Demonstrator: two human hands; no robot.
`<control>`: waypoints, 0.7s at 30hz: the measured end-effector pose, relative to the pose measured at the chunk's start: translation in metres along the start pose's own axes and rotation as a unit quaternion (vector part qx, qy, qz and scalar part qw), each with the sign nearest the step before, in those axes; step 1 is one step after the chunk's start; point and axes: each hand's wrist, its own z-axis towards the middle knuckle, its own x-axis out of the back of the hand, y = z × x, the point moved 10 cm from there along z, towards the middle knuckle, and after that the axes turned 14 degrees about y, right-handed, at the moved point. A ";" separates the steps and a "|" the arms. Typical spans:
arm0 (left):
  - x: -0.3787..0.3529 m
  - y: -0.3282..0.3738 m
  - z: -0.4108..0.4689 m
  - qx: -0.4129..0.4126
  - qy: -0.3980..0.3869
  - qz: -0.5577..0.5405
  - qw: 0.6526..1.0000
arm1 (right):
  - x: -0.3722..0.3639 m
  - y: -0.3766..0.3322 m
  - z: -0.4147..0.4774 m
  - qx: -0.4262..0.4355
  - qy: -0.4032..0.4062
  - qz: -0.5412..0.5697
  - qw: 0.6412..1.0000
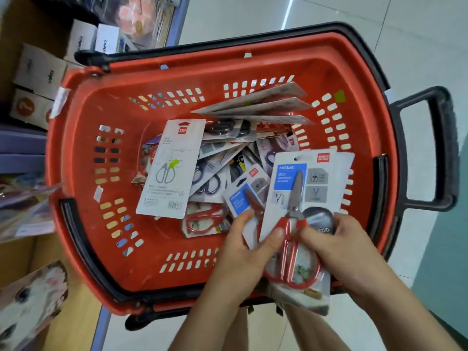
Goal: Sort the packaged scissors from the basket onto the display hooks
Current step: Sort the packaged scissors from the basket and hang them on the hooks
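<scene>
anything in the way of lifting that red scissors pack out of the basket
Nothing visible does: the left hand and right hand hold the red scissors pack above the pile. The display hooks are out of view.

The basket (76,148) is orange-red, patterned with rows of small slots; its rim and pull handle (445,148) are black. The nearest pack (314,188) is white card with a blue panel, grey picture squares and a red logo tab; its scissors (291,249) have red handles. The face-down pack (172,168) is white with a grey scissors outline and a green mark
</scene>
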 end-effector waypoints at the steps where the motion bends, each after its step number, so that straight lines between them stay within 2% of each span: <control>1: -0.009 0.000 -0.003 0.007 -0.008 -0.025 1.000 | 0.005 -0.004 -0.004 0.008 0.009 0.004 1.000; 5: -0.016 0.009 -0.009 0.006 0.011 -0.105 0.994 | 0.020 -0.012 -0.013 0.033 0.013 0.018 0.999; 11: 0.015 0.022 -0.004 -0.018 0.065 -0.123 0.990 | 0.022 -0.010 -0.011 0.039 0.025 0.040 0.998; 15: 0.047 0.028 0.000 -0.025 0.101 -0.159 0.982 | 0.009 -0.020 -0.018 0.094 -0.017 0.017 0.995; 18: 0.060 0.032 -0.003 -0.024 0.081 -0.159 0.984 | 0.002 -0.028 -0.022 0.112 -0.037 0.036 0.992; 21: 0.060 0.031 -0.010 -0.011 0.023 -0.150 0.988 | 0.001 -0.048 -0.027 0.163 0.000 0.049 0.985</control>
